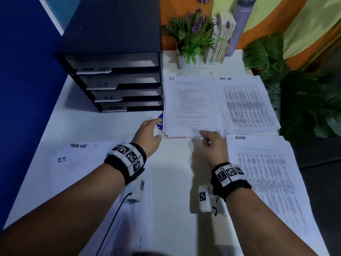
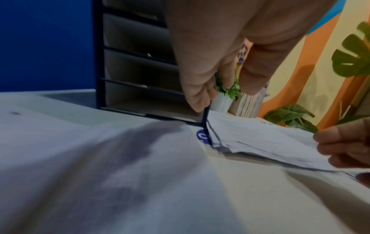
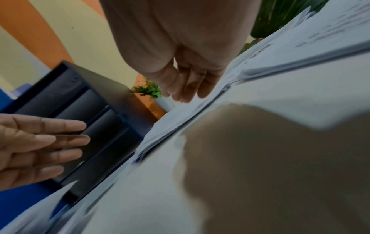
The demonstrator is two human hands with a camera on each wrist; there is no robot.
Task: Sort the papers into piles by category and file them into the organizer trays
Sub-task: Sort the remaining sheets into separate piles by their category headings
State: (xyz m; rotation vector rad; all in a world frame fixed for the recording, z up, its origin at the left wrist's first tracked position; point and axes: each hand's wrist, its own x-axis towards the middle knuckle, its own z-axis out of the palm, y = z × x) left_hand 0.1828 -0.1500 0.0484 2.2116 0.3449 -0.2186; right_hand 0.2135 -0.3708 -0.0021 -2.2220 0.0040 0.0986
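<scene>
Two hands converge on the pile marked "I.T." [image 1: 191,106] at the centre of the head view, just right of the black organizer [image 1: 118,80] whose trays read TASK LIST, I.T., H.R. and ADMIN from top to bottom. The left hand [image 1: 149,133], fingers straight and released, sits at the pile's lower left corner; the right hand [image 1: 212,143] sits at its lower edge, fingers loosely bent, and whether they already pinch the sheets cannot be told. Sorted piles marked TASK LIST [image 1: 247,104] and ADMIN [image 1: 267,174] lie at centre right and lower right; unsorted sheets [image 1: 83,163] remain at lower left. The step in hand appears to be gathering the I.T. pile. Next, both hands would need to square its fanned edges, lift it level and slide it into the second tray.
</scene>
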